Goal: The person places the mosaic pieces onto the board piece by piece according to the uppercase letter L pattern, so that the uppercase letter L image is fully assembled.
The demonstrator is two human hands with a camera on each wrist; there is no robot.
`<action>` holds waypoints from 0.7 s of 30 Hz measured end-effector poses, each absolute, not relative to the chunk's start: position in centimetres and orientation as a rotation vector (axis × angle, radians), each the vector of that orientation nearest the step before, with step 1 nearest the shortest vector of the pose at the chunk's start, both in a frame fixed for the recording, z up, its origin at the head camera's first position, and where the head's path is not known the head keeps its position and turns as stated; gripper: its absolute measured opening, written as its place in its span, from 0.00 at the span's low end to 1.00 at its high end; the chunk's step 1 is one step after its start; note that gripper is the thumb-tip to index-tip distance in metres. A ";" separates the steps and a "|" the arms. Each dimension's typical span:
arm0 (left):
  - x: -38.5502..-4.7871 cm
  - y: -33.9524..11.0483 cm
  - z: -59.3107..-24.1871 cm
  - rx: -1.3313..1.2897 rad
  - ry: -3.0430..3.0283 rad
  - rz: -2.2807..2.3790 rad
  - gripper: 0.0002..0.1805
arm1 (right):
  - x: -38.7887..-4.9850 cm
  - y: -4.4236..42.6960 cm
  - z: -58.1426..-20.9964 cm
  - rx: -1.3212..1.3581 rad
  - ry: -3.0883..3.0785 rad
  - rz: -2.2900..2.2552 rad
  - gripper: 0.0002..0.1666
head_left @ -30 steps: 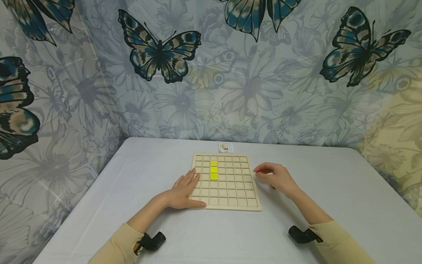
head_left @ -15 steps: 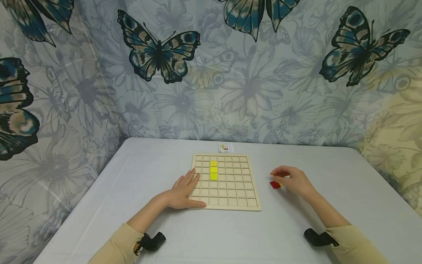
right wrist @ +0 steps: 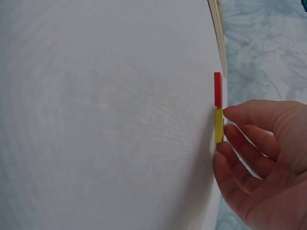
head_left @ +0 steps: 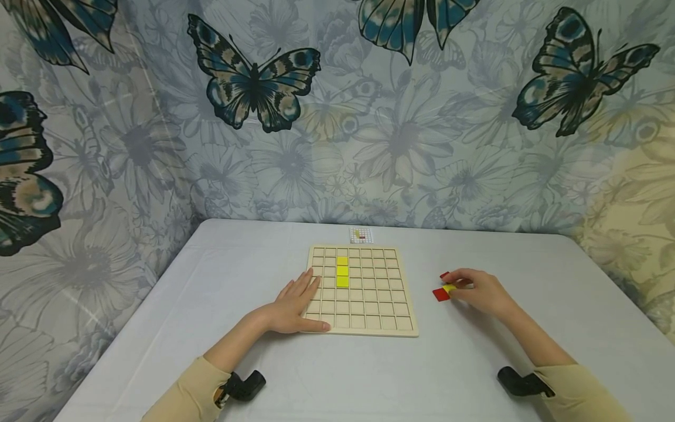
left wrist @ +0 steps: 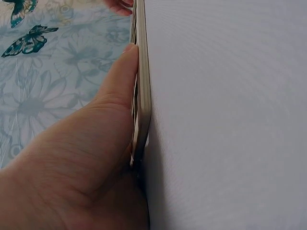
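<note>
My left hand (head_left: 292, 308) lies spread over the left edge of the wooden grid board (head_left: 364, 334), thumb along its near corner; the left wrist view shows the thumb on the board's edge (left wrist: 144, 96). Three yellow tiles (head_left: 342, 271) stand in one column of the grid. To the board's right, my right hand (head_left: 482, 290) is low over the table, with thumb and fingers bent and apart at a loose yellow tile (right wrist: 218, 125). A red tile (head_left: 440, 295) adjoins that yellow one, and another red piece (head_left: 445, 274) shows by the fingertips.
A small printed grid card (head_left: 361, 235) lies behind the board on the white table (head_left: 337, 381). Patterned fabric with butterflies (head_left: 254, 88) hangs beyond the table's back edge. A black device (head_left: 522, 382) is at each wrist.
My right hand has moved right, away from the board's edge, to the loose tiles, where red and yellow pieces have come into view. The left hand has stayed in place.
</note>
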State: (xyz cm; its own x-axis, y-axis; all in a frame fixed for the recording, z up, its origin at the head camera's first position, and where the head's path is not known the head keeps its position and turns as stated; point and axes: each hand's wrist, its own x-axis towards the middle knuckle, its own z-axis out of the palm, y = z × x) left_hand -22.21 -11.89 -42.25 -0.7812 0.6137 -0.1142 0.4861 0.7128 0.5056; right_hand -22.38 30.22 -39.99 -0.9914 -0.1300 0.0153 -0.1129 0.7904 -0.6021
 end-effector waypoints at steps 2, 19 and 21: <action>-22.2 -11.9 -42.3 0.871 2.643 0.681 0.60 | -22.3 30.3 -40.0 -0.197 2.943 -0.985 0.16; -22.2 -11.9 -42.5 0.887 2.646 0.698 0.61 | -21.9 31.1 -40.1 -0.234 2.953 -0.924 0.16; -22.2 -11.9 -42.4 0.888 2.643 0.704 0.60 | -21.9 31.1 -40.1 -0.244 2.954 -0.919 0.17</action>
State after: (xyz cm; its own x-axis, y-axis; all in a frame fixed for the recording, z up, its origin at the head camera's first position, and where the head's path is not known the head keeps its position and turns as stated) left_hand -22.20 -11.92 -42.42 -0.7776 0.6219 -0.0928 0.4935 0.6950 0.5229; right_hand -21.92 31.11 -40.11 -0.9869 -0.1608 0.0100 -0.1381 0.8124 -0.5665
